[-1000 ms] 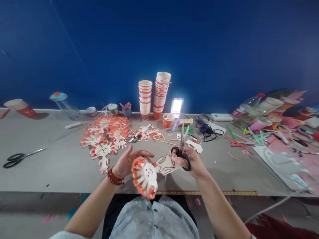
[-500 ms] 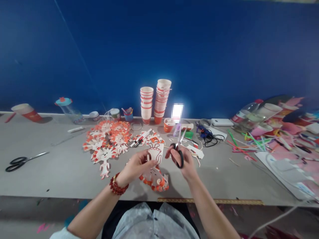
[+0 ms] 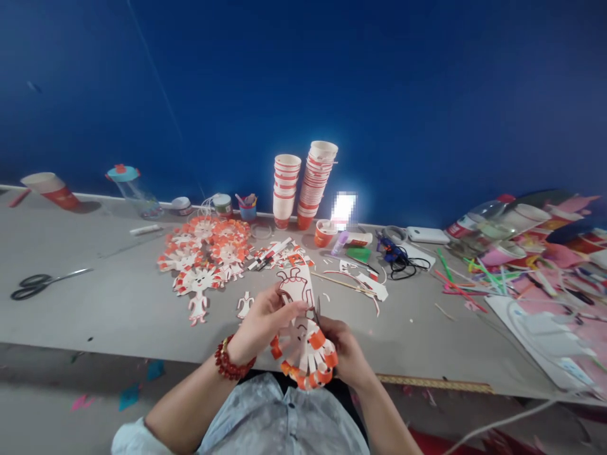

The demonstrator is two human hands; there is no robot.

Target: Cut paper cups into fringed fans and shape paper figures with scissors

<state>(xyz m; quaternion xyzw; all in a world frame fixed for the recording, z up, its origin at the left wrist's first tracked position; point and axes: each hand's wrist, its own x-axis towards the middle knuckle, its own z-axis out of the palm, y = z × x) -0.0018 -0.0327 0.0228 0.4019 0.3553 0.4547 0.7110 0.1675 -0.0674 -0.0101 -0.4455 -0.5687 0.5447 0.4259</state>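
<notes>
My left hand (image 3: 272,318) pinches a white paper piece (image 3: 294,284) with an outlined figure drawn on it in dark red. Below it hangs a cut paper-cup figure (image 3: 308,354) with curled white and orange strips; it seems joined to the piece, though fingers cover the join. My right hand (image 3: 345,351) is closed round scissors (image 3: 317,311), whose blades are at the paper's right edge; the handles are mostly hidden. Left of my left hand lies a small paper body cut-out (image 3: 245,306). Beyond it is a pile of finished-looking paper figures (image 3: 199,278).
Two stacks of paper cups (image 3: 286,189) stand by the blue wall. Paper scraps and markers (image 3: 275,253) lie ahead of my hands. A second pair of scissors (image 3: 47,283) rests at the left. Cups, bottles and coloured sticks crowd the right, near a white board (image 3: 526,341).
My right hand has brought the scissors down and left from above the table to the paper's edge. The paper-cup figure has swung lower and spread nearer my body.
</notes>
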